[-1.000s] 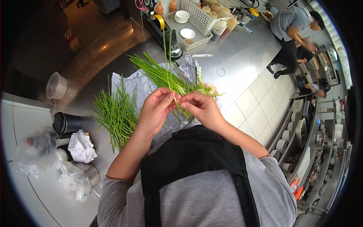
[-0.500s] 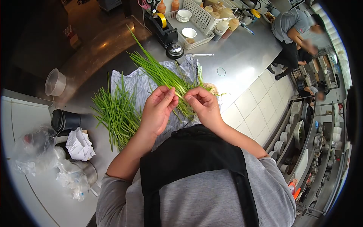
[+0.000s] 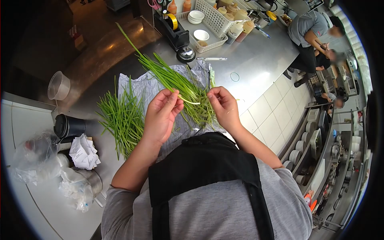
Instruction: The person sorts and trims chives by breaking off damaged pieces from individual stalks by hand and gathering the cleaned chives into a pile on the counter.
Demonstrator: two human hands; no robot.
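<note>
From the gap between the person's hands, clock directions run as seen from above. The broad brushed stainless-steel counter [image 3: 260, 56] spreads from nine o'clock round to two. A crumpled grey-and-white sheet [image 3: 150, 89] lies on it. On the sheet, towards eleven o'clock, rests the long bundle of thin green stalks with pale root ends [image 3: 172, 78]; the loose heap of green stalks [image 3: 122, 126] lies at nine, partly over the sheet's edge. A shallow white plastic basket [image 3: 214, 45] stands at twelve, bearing small white bowls.

The left hand [image 3: 164, 114] pinches one slender green stalk with a white end [image 3: 193, 103] between thumb and forefinger; its white end points to three o'clock, its tip to eleven. The right hand [image 3: 225, 110] is just beside that white end, thumb and forefinger narrowly spaced; whether they grip a strand cannot be told.

A round silver metal bell [image 3: 186, 54] sits near twelve, a thin green rubber band [image 3: 235, 76] at two.
</note>
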